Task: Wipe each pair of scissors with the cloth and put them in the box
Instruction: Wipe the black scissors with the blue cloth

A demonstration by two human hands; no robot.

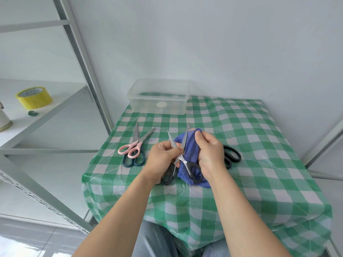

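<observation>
Open black-handled scissors (181, 157) mid-wipe above the bench (250, 145).
Left hand (163, 156) pinches one bare blade; right hand (209, 153) has its grip curled round the blue cloth (191, 145) folded over the other. Stiff, slick, sharp steel, probably safest held by the handles. Box (141, 106) stands well behind.

A gingham of green and white squares is carried by the plastic tablecloth (241, 145). A deep blue terry cloth (192, 145) is seen against silver steel scissors with black handles (182, 159). Pale pink handles are borne by a second pair (138, 143), dark teal by the pair beneath it (133, 162), black by a fourth pair (238, 154). The rectangular plastic box (157, 106) is clear, the tape roll (34, 98) yellow.
</observation>
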